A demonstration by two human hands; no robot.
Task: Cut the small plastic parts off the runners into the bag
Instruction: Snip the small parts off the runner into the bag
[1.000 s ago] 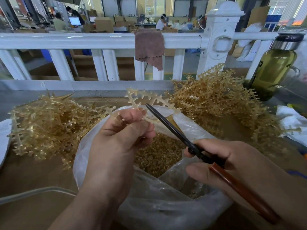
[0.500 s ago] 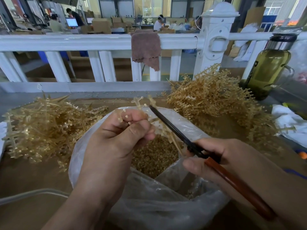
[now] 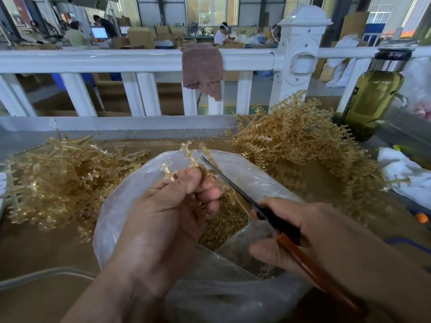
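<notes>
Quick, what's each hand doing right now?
Left hand: closed, gripping a runner over the bag.
Right hand: closed, holding the scissors.

Left hand is raised at centre, its back toward the camera, fingers curled and pinching a runner against the thumb. Right hand sits lower at right, fingers wrapped round the scissors, with the blades pointing up-left toward the left fingertips.
</notes>
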